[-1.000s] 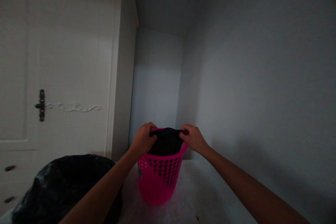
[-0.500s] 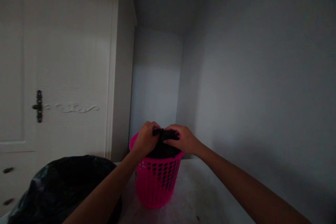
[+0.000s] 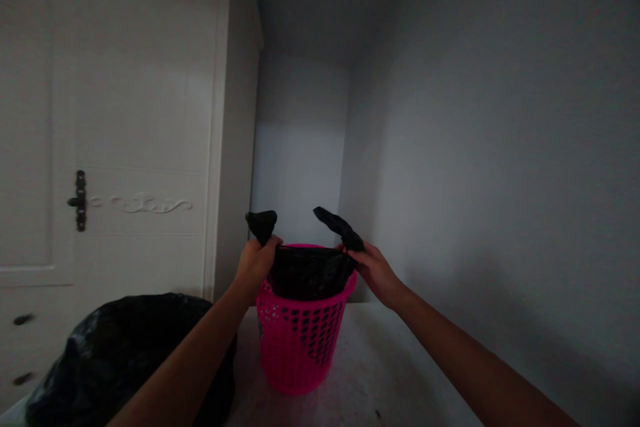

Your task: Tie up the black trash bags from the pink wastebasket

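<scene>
A bright pink slotted plastic basket [image 3: 297,353] stands upright on a pale surface in the middle of the head view. Inside it sits a black plastic bag [image 3: 311,273], its upper edge stretched across the opening. My left hand [image 3: 255,265] is closed on the bag at the basket's left rim, and a loose black end sticks up above the thumb. At the right rim my right hand [image 3: 377,272] pinches the bag's other side, with a twisted black strip pointing up and left from the fingers. The bag's lower part shows dark through the slots.
A larger black plastic bag [image 3: 120,347] with a wide mouth lies at the lower left, partly behind my left forearm. Behind it stands a white cabinet [image 3: 145,113] with a dark handle [image 3: 80,201]. A grey wall [image 3: 475,147] rises on the right.
My hands were together over the basket's middle, holding the gathered black bag. They have moved apart to opposite rims, drawing the bag's edge wide, with its two ends now upright.
</scene>
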Motion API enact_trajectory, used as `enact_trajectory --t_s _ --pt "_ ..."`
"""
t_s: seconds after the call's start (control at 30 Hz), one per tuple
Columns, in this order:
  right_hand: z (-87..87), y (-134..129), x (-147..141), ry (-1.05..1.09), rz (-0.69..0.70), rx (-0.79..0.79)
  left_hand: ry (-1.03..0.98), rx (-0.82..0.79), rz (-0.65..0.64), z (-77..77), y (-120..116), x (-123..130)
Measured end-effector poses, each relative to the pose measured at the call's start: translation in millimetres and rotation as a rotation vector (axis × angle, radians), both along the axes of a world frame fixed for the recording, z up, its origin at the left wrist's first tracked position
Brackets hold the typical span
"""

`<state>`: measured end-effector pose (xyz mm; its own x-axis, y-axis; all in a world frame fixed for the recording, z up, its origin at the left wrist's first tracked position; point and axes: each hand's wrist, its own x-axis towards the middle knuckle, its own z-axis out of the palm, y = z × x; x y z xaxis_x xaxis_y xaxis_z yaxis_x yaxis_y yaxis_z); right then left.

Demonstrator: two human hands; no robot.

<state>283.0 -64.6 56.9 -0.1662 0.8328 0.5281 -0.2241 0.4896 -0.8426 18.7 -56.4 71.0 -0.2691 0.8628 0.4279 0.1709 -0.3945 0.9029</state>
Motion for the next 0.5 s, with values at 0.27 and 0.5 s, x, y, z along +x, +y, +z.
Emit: enact_trajectory --t_s 0.27,0.5 --pt "6.8 -28 8 0.137 0.032 0.014 -0.299 -0.023 -0.174 5.6 -46 -5" --pt "-4.3 -55 39 -0.332 -0.027 0.243 -0.245 0.080 -0.011 -24.8 -85 -39"
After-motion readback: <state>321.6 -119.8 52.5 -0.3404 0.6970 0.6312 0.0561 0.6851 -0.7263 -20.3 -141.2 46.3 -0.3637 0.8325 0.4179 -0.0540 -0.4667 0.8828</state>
